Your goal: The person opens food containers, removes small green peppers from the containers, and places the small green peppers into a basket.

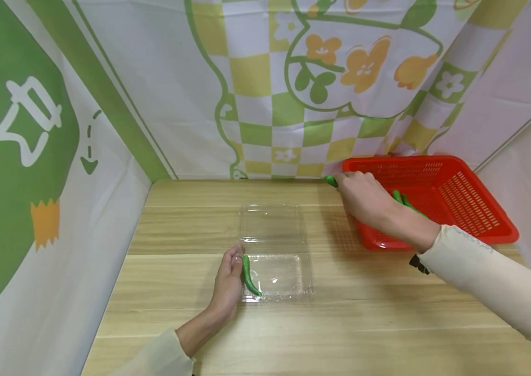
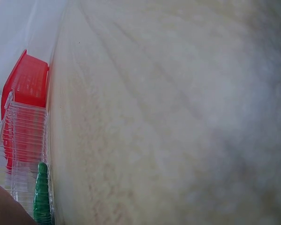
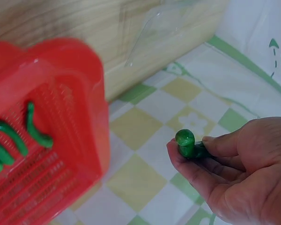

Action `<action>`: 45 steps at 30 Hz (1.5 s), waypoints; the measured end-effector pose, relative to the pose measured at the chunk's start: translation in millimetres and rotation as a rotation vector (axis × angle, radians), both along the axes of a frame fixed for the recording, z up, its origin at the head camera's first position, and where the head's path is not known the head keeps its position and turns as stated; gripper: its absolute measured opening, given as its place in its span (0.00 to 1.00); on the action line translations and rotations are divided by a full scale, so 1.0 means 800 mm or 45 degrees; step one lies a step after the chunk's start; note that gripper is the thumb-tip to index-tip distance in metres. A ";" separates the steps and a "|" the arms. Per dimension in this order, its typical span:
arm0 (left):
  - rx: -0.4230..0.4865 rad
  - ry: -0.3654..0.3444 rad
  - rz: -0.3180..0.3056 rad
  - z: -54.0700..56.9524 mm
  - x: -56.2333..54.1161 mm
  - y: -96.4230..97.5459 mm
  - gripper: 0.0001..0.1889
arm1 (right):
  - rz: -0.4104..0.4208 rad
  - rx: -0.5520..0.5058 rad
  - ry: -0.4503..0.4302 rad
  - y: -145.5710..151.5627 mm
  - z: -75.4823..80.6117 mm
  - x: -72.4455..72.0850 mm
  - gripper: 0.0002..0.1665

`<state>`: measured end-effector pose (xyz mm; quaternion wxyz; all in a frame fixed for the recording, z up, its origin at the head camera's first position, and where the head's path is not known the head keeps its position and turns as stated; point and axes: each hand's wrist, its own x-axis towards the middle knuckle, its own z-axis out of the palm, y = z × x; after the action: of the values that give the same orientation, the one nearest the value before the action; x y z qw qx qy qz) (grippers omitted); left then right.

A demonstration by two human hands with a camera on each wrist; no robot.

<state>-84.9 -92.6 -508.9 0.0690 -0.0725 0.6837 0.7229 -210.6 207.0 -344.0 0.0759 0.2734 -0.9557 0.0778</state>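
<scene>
My right hand [image 1: 366, 201] pinches a green chili pepper [image 3: 187, 145] between thumb and fingers, above the near left corner of a red basket [image 1: 486, 203]. Several more green chili peppers [image 3: 37, 129] lie inside that basket, partly behind the right arm in the head view. A clear plastic clamshell box [image 1: 276, 277] lies with its lid folded back on the table. One green chili pepper [image 1: 248, 275] rests lengthwise along the left side of its near half. My left hand [image 1: 228, 282] grips the box's left edge beside this pepper, its thumb at the rim.
The wooden table [image 1: 166, 308] backs onto a printed cloth [image 1: 251, 109] with green and yellow checks. White and green cloth [image 1: 105, 209] hangs along the left side. The basket stands at the back right, close to the cloth.
</scene>
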 end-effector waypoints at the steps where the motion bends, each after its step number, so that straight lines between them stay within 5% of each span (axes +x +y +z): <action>1: 0.000 -0.001 0.000 0.000 0.000 0.000 0.25 | -0.008 0.006 0.009 0.003 0.001 -0.002 0.16; 22: 0.003 -0.008 -0.021 -0.001 0.003 0.000 0.25 | -0.173 0.052 0.042 0.093 0.017 -0.048 0.10; 45: -0.008 -0.008 -0.011 -0.002 0.005 0.001 0.25 | -0.302 0.137 -0.185 0.215 0.011 -0.105 0.07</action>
<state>-81.3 -91.9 -510.2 0.0741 -0.0719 0.6859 0.7203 -294.7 379.0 -335.2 0.0005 0.1558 -0.9871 0.0366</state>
